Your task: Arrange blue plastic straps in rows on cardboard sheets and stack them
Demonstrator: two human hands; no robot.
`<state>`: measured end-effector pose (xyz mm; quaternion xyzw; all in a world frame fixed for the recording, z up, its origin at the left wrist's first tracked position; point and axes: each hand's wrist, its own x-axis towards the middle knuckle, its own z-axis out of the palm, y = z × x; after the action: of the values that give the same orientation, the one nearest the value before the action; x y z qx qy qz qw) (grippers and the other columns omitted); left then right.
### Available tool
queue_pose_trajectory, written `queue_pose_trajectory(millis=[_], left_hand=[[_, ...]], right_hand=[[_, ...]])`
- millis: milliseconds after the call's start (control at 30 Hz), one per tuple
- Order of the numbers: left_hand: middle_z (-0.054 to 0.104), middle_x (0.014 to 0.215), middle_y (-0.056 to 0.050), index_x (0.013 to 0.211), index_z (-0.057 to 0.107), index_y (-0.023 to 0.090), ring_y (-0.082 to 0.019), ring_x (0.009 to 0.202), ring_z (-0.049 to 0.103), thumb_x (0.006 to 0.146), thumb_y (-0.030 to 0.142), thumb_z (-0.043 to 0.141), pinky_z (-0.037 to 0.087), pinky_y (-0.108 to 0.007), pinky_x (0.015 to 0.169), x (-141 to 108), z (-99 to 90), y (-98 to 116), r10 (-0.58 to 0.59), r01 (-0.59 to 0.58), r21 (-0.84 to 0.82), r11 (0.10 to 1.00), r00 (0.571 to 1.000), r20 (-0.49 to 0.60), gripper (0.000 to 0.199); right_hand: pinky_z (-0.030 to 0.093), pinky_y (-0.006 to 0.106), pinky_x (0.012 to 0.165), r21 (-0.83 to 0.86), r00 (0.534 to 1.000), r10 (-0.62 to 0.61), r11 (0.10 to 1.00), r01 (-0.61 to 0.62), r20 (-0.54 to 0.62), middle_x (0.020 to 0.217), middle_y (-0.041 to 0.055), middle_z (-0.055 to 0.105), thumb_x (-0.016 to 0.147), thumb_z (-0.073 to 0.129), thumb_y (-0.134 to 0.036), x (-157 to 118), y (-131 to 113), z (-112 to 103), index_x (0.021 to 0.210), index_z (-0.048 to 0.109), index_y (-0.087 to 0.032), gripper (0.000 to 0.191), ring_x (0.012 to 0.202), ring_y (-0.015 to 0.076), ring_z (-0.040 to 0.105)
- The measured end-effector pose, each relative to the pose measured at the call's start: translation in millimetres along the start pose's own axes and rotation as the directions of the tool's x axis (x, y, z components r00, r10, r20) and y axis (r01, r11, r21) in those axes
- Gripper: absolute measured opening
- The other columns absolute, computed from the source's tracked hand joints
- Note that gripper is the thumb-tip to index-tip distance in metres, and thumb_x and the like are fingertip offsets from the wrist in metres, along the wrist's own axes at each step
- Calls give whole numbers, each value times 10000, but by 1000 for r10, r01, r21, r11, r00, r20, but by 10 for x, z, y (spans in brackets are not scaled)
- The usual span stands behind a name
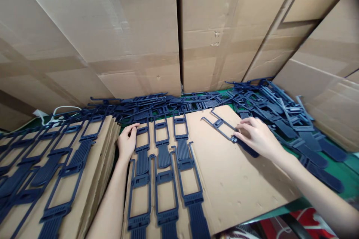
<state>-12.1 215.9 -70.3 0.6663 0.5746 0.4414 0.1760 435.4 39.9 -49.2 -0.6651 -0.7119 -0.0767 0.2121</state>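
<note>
Beside the upper left corner of a cardboard sheet [224, 190] is my left hand [127, 142], its fingers curled and the thumb near the index finger. The tips touch the sheet's edge by the nearest dark blue plastic bracket [142, 138]; whatever they grip is hidden. My right hand [256, 136] has its fingers on another dark blue plastic bracket [220, 124], slanted over the sheet's upper right part. Its open frame points up and left, and its flat paddle lies under the hand. Several like brackets stand in two rows on the sheet's left half.
To the left, a stack of cardboard sheets [95, 179] carries more brackets in rows. Loose brackets [283, 115] are heaped along the back and right of the green surface [333, 138]. Tall cardboard boxes [134, 30] wall off the back. A white cable [66, 107] lies at the left.
</note>
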Motion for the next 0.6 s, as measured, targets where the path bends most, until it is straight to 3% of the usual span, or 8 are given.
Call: queue_pose_trajectory(millis=[333, 500, 600], left_hand=[[676, 1064, -80, 952, 686, 170, -225, 1023, 603, 842, 377, 437, 437, -338, 935, -4, 1, 10, 26, -26, -17, 1000, 1000, 6, 342], [677, 1070, -70, 956, 688, 178, -221, 1023, 604, 840, 371, 444, 435, -336, 936, -2, -2, 4, 22, -22, 4, 1000, 1000, -3, 331], [677, 1069, -63, 952, 689, 185, -219, 1018, 605, 841, 369, 442, 439, -332, 928, 0, 0, -5, 18, -18, 6, 1000, 1000, 1, 328]], right_hand=[[456, 300, 553, 51, 986, 169, 984, -168, -3, 754, 36, 595, 772, 552, -321, 89, -139, 73, 644, 623, -207, 186, 603, 160, 571], [461, 291, 561, 110, 966, 250, 964, -242, -63, 767, 19, 613, 747, 593, -305, 133, -185, -137, 637, 610, -207, 148, 585, 144, 586], [464, 285, 546, 190, 969, 224, 961, -202, -103, 765, 33, 622, 805, 568, -335, 160, -289, -300, 696, 609, -198, 180, 572, 142, 581]])
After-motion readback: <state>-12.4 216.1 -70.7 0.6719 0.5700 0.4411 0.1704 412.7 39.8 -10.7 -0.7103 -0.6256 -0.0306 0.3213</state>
